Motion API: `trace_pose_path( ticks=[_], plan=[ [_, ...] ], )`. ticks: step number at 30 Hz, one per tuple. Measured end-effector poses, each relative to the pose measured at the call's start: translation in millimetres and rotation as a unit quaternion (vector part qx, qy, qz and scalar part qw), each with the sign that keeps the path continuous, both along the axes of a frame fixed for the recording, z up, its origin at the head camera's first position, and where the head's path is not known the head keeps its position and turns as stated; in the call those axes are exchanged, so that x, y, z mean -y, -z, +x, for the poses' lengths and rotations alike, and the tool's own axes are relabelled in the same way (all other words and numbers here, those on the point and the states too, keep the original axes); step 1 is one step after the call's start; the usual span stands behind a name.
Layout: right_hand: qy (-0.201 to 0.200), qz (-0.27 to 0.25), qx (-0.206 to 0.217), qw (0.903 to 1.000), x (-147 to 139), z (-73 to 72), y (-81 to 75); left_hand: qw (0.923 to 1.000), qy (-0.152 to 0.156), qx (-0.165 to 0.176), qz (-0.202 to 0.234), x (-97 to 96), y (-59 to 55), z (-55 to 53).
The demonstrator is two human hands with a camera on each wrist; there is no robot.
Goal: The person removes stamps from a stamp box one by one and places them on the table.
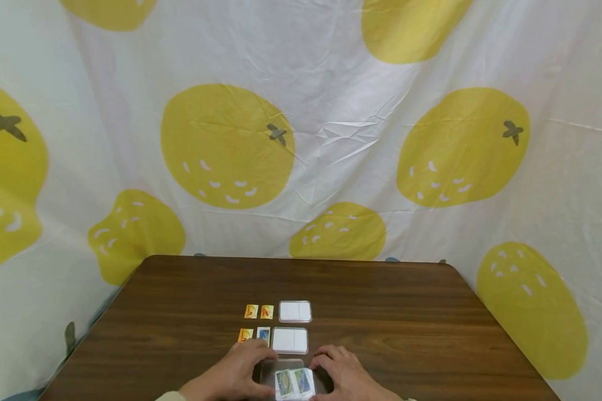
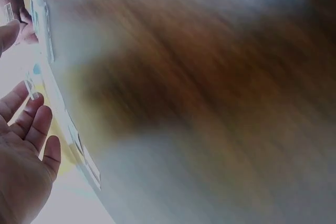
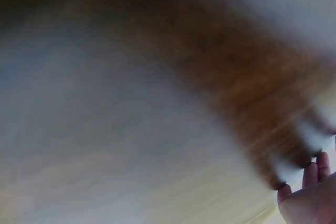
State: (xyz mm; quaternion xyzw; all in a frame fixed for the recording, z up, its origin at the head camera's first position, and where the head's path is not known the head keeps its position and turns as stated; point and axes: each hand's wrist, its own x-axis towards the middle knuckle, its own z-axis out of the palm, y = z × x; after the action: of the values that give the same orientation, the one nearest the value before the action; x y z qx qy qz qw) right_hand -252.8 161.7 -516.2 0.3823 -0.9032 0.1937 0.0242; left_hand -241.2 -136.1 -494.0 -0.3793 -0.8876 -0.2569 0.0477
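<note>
Low in the head view, my left hand (image 1: 238,370) curves round the left side of a clear plastic cover (image 1: 268,367). In the left wrist view, the left fingers (image 2: 39,124) and thumb meet clear plastic edges. Partly over the cover lies a white holder with two stamps (image 1: 294,384), its lower end cut off by the frame. The right hand (image 1: 346,373) holds that holder's right side between thumb and index finger. Fingertips of the right hand (image 3: 310,182) show at the corner of the right wrist view; what they touch is out of sight there.
Beyond the hands lie two clear cases with white inserts (image 1: 295,312), one behind the other. Left of them are several stamps: orange ones (image 1: 251,312) and a blue one (image 1: 263,334). The brown table (image 1: 381,312) ends at a lemon-print curtain (image 1: 341,167).
</note>
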Motion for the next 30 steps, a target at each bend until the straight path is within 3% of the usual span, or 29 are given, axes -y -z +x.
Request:
trace_pose_path(
  ticks=[6,13,24,30],
  plan=[
    [-0.002,-0.002,0.001,1.0000,-0.7,-0.6,-0.5,0.9992,-0.015,0.034,0.011,14.0,-0.5,1.1],
    [-0.008,0.004,-0.014,0.9999,-0.7,-0.4,-0.5,0.9953,-0.053,0.081,0.013,40.1,-4.2,4.5],
    [-0.003,0.017,-0.022,0.9996,-1.1,-0.6,-1.6,0.9927,-0.104,0.059,0.018,96.6,1.0,7.4],
    [-0.011,0.016,-0.037,0.9991,-3.1,0.3,0.1,0.9860,-0.113,0.123,0.008,126.9,-0.7,8.9]
  ],
)
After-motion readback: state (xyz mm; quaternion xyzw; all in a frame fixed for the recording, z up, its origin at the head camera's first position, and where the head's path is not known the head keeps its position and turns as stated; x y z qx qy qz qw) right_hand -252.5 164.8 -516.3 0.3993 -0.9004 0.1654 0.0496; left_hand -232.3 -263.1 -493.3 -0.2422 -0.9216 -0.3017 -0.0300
